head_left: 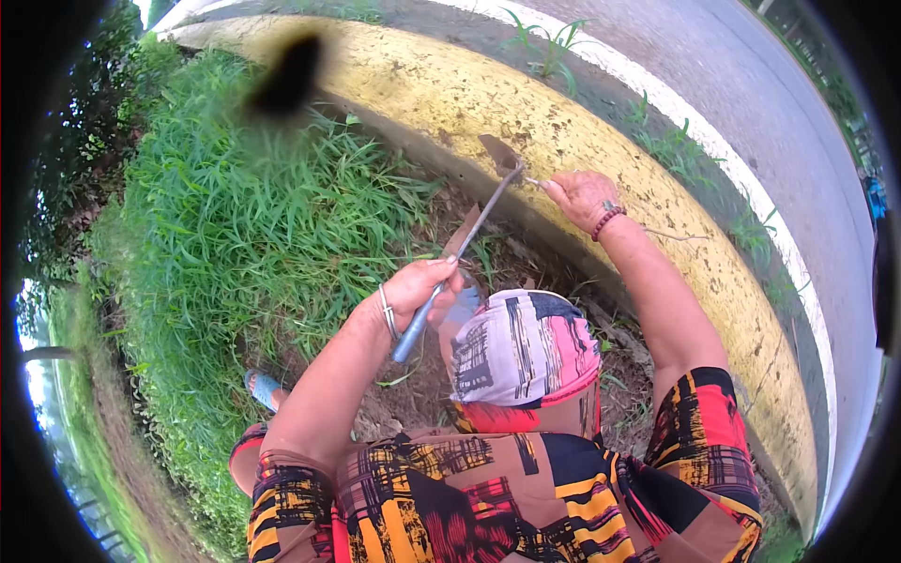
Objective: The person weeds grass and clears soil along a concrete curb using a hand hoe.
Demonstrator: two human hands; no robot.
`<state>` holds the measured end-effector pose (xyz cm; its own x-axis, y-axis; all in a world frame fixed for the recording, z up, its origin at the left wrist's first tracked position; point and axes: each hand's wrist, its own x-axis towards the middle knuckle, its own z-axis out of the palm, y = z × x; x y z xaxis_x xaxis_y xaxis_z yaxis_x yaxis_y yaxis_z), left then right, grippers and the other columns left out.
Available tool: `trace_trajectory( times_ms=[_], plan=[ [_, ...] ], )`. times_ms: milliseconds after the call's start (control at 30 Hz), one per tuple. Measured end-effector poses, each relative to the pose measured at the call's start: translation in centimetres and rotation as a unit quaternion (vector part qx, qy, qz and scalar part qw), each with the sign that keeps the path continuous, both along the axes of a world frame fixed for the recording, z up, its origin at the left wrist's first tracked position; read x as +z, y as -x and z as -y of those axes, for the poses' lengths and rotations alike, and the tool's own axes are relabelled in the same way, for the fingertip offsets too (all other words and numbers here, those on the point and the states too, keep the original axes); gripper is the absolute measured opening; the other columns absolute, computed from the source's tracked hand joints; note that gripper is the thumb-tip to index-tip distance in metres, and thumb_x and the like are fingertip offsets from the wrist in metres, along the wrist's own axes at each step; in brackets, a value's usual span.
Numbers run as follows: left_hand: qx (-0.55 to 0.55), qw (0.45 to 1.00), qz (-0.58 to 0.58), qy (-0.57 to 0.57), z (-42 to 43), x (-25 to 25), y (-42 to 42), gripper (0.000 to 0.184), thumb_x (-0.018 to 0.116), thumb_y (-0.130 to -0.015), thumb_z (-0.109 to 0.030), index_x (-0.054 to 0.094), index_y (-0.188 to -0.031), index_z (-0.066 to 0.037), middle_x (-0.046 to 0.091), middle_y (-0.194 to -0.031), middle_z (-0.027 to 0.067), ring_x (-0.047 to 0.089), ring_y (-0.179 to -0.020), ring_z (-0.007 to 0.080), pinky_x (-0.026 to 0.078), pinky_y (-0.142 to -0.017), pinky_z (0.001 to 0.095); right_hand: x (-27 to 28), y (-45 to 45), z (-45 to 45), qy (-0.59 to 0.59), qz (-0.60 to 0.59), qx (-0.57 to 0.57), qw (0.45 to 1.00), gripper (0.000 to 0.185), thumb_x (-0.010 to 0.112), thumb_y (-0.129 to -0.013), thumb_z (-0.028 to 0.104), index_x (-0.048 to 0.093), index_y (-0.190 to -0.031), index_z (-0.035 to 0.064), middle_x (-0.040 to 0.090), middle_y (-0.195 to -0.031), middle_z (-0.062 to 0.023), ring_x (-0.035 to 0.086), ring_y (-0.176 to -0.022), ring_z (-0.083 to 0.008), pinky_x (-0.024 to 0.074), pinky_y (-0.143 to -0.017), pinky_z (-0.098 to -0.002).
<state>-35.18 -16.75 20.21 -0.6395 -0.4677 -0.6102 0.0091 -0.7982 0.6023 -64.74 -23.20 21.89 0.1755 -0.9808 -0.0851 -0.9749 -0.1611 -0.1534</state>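
My left hand (pixel 424 289) is closed around the grey-blue handle of a small hand hoe (pixel 488 208). Its thin metal shaft reaches up and right to a brown, soiled blade (pixel 499 153) over the yellow curb. Close to the hoe's bent neck, my right hand (pixel 582 199) is closed with its fingertips pinched together. A small light bit shows at those fingertips, too small to name. A bracelet is on each wrist. Beside the shaft lies a flat brown piece (pixel 461 234) that I cannot identify.
The yellow curb (pixel 676 216) curves between the road (pixel 751 84) and the soil. Dense green grass (pixel 235 206) grows on the left, with weed tufts (pixel 680 150) along the road side. My cloth-covered knee (pixel 526 347) and a blue sandal (pixel 263 387) are below. A dark smudge covers the upper left.
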Motion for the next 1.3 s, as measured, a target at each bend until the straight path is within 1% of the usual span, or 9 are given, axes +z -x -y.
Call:
trace_trajectory(
  times_ms=[167,233,433,567,767,867,1067,1200,1300],
  plan=[
    [0.018,0.999,0.043,0.0,0.6,0.5,-0.7,0.035,0.04,-0.095,-0.035,0.047,-0.075,-0.007,0.038,-0.05,-0.0011,0.031,-0.039,0.0067,0.031,-0.035,0.0219,-1.7,-0.8,3.9,0.029,0.019,0.006,0.999,0.043,0.036,-0.09,0.048,0.059,-0.079,0.0132,0.062,-0.077,-0.011,0.059,-0.077,-0.0308,0.0461,-0.069,-0.0434],
    [0.002,0.994,0.084,0.067,1.0,0.6,-0.8,0.035,0.04,-0.095,-0.034,0.047,-0.073,-0.008,0.035,-0.05,-0.0024,0.03,-0.039,0.0058,0.029,-0.034,0.0209,-1.6,-0.8,4.7,0.013,0.016,-0.008,1.0,0.044,0.036,-0.09,0.049,0.059,-0.079,0.0132,0.063,-0.078,-0.0108,0.059,-0.078,-0.0309,0.046,-0.07,-0.0434],
    [0.002,0.991,0.103,0.083,1.0,0.5,-0.9,0.033,0.04,-0.094,-0.031,0.046,-0.071,-0.009,0.033,-0.051,-0.0032,0.027,-0.038,0.0055,0.026,-0.033,0.0205,-1.6,0.4,6.6,-0.174,0.121,-0.029,0.977,0.041,0.044,-0.087,0.051,0.063,-0.085,0.015,0.064,-0.081,-0.0112,0.059,-0.08,-0.0294,0.0453,-0.074,-0.0416],
    [0.022,0.996,0.076,0.045,1.2,-0.3,-1.2,0.032,0.04,-0.094,-0.032,0.046,-0.072,-0.009,0.033,-0.051,-0.0032,0.027,-0.038,0.0055,0.026,-0.033,0.0204,-1.4,0.2,6.8,-0.22,0.01,-0.016,0.975,0.042,0.046,-0.087,0.05,0.065,-0.088,0.013,0.064,-0.085,-0.0112,0.059,-0.083,-0.027,0.0445,-0.076,-0.0422],
    [0.022,0.996,0.072,0.046,0.6,0.3,-0.7,0.035,0.04,-0.094,-0.034,0.048,-0.072,-0.009,0.037,-0.05,-0.0025,0.031,-0.037,0.0075,0.028,-0.034,0.0217,-0.5,-0.3,5.4,-0.183,-0.095,0.034,0.978,0.042,0.045,-0.086,0.049,0.065,-0.085,0.012,0.065,-0.088,-0.013,0.059,-0.086,-0.0291,0.0448,-0.077,-0.0434],
    [0.011,0.996,0.068,0.05,0.6,-0.2,-0.9,0.035,0.04,-0.094,-0.035,0.049,-0.073,-0.009,0.04,-0.049,-0.0008,0.033,-0.036,0.0088,0.028,-0.034,0.0229,0.9,0.2,5.4,-0.195,0.025,0.015,0.98,0.04,0.046,-0.086,0.047,0.066,-0.085,0.0126,0.065,-0.091,-0.0128,0.06,-0.088,-0.0298,0.0459,-0.079,-0.0423],
    [0.033,0.996,0.068,0.045,0.7,-0.5,-1.0,0.036,0.04,-0.095,-0.037,0.048,-0.075,-0.008,0.037,-0.048,-0.0013,0.031,-0.035,0.0071,0.028,-0.033,0.021,-1.3,-2.1,4.4,-0.12,0.019,-0.082,0.989,0.039,0.047,-0.085,0.046,0.067,-0.085,0.0122,0.065,-0.093,-0.0126,0.06,-0.089,-0.0294,0.0463,-0.08,-0.0418],
    [0.01,0.993,0.085,0.082,0.4,-0.9,-0.8,0.034,0.04,-0.094,-0.034,0.051,-0.074,-0.008,0.042,-0.05,-0.0004,0.035,-0.036,0.0105,0.029,-0.034,0.0253,-0.8,-2.7,2.7,-0.165,-0.1,-0.001,0.981,0.044,0.046,-0.085,0.047,0.067,-0.089,0.0095,0.065,-0.097,-0.0142,0.06,-0.093,-0.0304,0.0465,-0.081,-0.0417],
    [0.034,0.997,0.048,0.045,0.4,-1.4,-1.1,0.034,0.039,-0.094,-0.033,0.052,-0.074,-0.008,0.042,-0.05,-0.0004,0.035,-0.037,0.0103,0.029,-0.034,0.0254,1.5,-2.8,1.6,-0.15,-0.023,-0.028,0.988,0.043,0.045,-0.085,0.045,0.067,-0.089,0.0089,0.064,-0.096,-0.0154,0.06,-0.093,-0.0309,0.0466,-0.08,-0.0422]
  ],
)
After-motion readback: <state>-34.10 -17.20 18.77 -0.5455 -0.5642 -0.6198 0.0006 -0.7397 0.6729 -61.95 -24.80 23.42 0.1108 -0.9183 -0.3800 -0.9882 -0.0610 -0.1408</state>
